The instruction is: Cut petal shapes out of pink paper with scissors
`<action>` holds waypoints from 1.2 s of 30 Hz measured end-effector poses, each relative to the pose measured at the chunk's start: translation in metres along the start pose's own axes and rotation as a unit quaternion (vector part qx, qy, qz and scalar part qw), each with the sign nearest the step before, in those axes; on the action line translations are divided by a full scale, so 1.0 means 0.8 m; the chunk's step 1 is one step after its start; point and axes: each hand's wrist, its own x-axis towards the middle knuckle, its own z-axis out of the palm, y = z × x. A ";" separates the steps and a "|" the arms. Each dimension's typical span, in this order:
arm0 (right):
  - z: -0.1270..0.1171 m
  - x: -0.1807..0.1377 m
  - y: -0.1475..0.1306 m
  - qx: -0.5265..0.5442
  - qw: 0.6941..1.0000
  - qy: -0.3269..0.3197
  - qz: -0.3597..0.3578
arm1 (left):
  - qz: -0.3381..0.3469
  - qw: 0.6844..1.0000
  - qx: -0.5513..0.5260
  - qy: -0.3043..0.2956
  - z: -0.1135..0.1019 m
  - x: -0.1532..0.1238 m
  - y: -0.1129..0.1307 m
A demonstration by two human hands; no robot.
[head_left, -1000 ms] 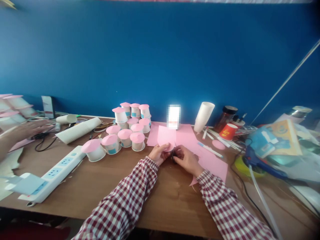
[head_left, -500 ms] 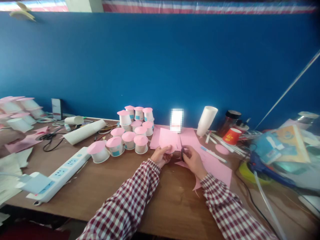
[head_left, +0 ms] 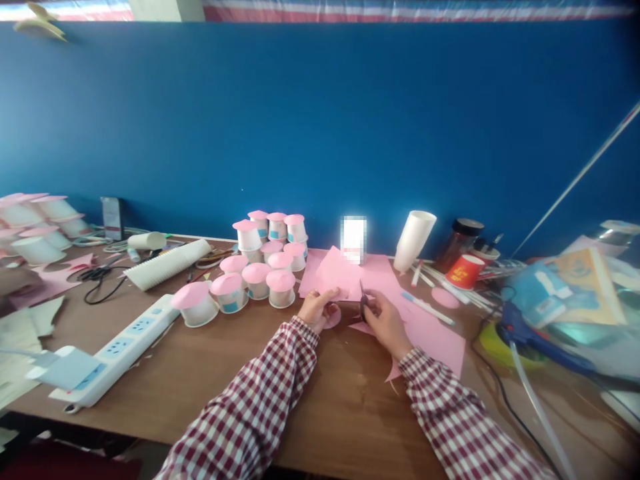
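Observation:
Pinched in my left hand [head_left: 317,309] is a piece of pink paper [head_left: 340,272], its corner tilted up toward the wall. A rounded pink piece [head_left: 332,317] hangs just under the fingers of that hand. My right hand [head_left: 386,323] is wrapped round a pair of dark-handled scissors [head_left: 363,309], whose blades point away from me, just right of the held paper and apart from it. Behind and beneath both hands lie larger pink sheets [head_left: 383,273]; one cut sheet [head_left: 435,340] spreads out under my right wrist.
Several white paper cups with pink cone tops [head_left: 230,292] stand left of my hands. A power strip [head_left: 120,350] lies at the left front. On the right are stacked white cups [head_left: 414,240], a red cup [head_left: 465,272], a marker [head_left: 427,308] and a blue glue gun [head_left: 545,340].
My left hand has turned the pink paper, so a corner now points up, and the rounded piece shows lower down. The scissors have come away from the paper's edge.

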 end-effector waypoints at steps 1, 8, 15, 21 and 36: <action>0.000 0.000 0.000 0.005 1.000 0.000 0.001 | 0.007 1.000 0.006 0.007 0.000 0.000 0.001; 0.004 -0.003 -0.010 0.079 0.997 -0.013 0.019 | 0.068 0.996 0.031 0.052 0.002 0.004 0.001; 0.013 -0.013 -0.014 0.159 0.981 -0.109 -0.002 | 0.082 0.992 0.019 0.098 0.004 0.011 0.001; 0.013 -0.015 -0.011 0.143 0.971 -0.181 0.067 | 0.089 0.987 0.029 0.127 0.001 0.015 0.000; 0.014 -0.016 -0.021 0.107 0.967 -0.210 0.098 | 0.111 0.983 -0.012 0.146 0.004 0.012 0.006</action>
